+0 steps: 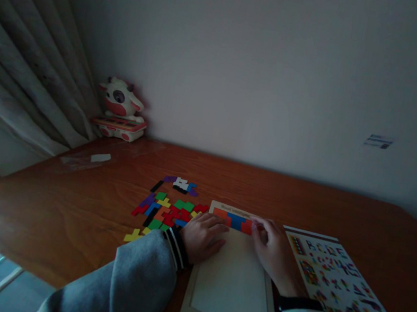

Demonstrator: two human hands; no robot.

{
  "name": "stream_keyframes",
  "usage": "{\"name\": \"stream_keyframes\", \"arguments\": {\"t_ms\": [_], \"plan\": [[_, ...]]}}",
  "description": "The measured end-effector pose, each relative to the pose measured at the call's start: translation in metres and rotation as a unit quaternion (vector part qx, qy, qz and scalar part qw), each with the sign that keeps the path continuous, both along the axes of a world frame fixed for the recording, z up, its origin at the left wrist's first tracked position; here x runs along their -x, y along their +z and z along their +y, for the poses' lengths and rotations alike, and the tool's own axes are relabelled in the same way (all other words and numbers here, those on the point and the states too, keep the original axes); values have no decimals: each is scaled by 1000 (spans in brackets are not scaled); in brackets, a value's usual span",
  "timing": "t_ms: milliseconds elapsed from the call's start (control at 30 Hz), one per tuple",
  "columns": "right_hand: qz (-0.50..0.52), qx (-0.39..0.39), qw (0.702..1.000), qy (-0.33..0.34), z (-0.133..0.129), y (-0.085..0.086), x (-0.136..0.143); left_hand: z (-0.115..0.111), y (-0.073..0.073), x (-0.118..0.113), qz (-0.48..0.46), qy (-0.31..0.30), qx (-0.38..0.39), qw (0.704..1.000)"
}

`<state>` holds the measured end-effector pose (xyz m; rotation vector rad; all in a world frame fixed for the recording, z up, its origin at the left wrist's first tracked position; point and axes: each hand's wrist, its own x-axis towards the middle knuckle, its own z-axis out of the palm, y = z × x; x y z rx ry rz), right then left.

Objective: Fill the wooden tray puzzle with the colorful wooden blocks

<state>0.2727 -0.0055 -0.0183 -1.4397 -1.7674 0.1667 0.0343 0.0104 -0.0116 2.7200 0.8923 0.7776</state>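
Note:
A shallow wooden puzzle tray [235, 290] lies in front of me. Along its far end sit an orange piece [221, 214], a blue piece [236, 221] and a second orange piece [246, 226]. My right hand [274, 253] reaches over the tray's right rim, thumb and forefinger closed at the orange piece in the far right corner and partly hiding it. Over the left rim rests my left hand [204, 237], fingers loosely stretched, with no piece visible in it. Loose coloured puzzle pieces [168, 213] lie beside it on the left, some hidden behind the hand and sleeve.
A printed pattern sheet [352, 300] lies right of the tray on the brown wooden table [90, 232]. A cow toy with a keyboard [121, 111] stands at the back left, near the curtain [29, 49]. Clear plastic wrapping [82, 159] lies near the left edge.

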Motion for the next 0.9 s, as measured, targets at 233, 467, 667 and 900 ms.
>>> {"name": "stream_keyframes", "arguments": {"t_ms": [233, 467, 667, 900], "plan": [[20, 9, 1000, -6, 1, -13, -10, -7, 16, 16, 16, 33, -1, 999], [21, 10, 1000, -10, 0, -19, -14, -10, 37, 98, 96, 69, -3, 993], [26, 5, 1000, -2, 1, -20, -13, -21, 33, 159, 145, 88, 19, 985], [13, 2, 1000, -7, 3, -24, -17, -23, 21, 153, 147, 68, 41, 986]]}}
